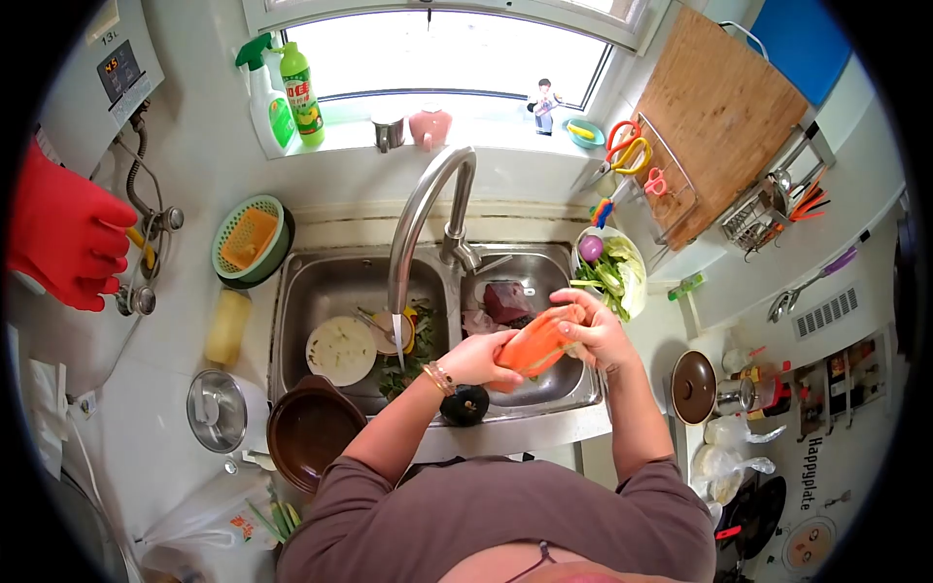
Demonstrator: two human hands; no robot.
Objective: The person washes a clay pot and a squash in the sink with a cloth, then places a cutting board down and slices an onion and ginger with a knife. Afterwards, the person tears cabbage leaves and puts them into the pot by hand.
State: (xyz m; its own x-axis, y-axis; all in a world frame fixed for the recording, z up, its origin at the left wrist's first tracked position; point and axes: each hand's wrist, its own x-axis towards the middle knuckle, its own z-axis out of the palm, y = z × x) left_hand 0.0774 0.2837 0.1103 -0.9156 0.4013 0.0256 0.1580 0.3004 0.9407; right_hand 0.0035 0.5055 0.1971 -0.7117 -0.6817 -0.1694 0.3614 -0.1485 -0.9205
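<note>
You hold the long, bright orange item (535,346) in both hands, just right of the frame's centre, above the right-hand stainless-steel basin (570,387). Your left hand (480,360) has its fingers closed around the lower-left end; your right hand (596,335) grips the upper-right end with bent fingers and thumb (whether the item is firm or soft, I cannot tell). The step in hand looks like handling it over the sink, clear of the arched, brushed-metal tap (418,209) at upper centre. The next move seems to call for a steady left grip while the right fingers work, minding the rounded, dark green vegetable (465,406) just below your left hand.
</note>
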